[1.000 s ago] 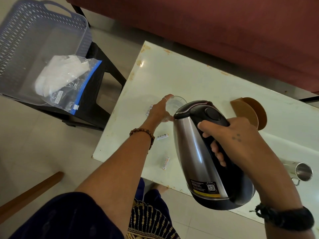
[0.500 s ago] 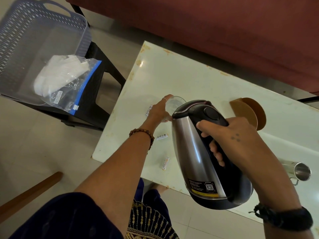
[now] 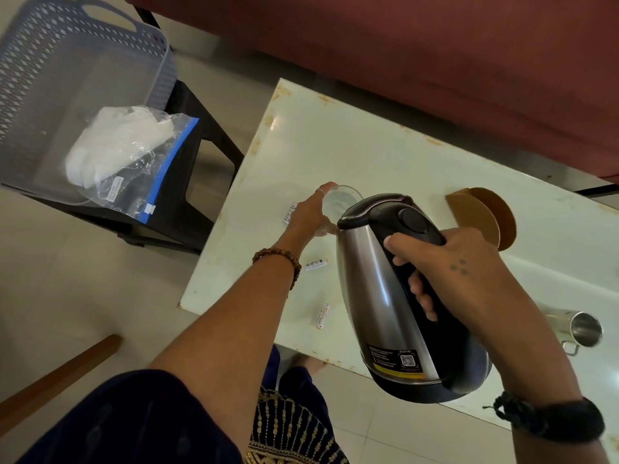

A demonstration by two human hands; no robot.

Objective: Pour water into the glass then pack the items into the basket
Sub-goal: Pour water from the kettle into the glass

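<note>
Soft, warm indoor light; the glossy tabletop [image 3: 368, 155] shows pale glare near its far left corner, and the steel kettle [image 3: 375, 289] carries bright streaks. Wide-angle bending curves the edges; the near sleeve [image 3: 127, 423] looks soft

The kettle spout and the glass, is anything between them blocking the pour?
Nothing visible blocks it. The kettle, gripped by the right hand, tilts with its spout right at the rim of the glass, which the left hand holds on the table. The batteries lie nearer the person, clear of the pour.
</note>
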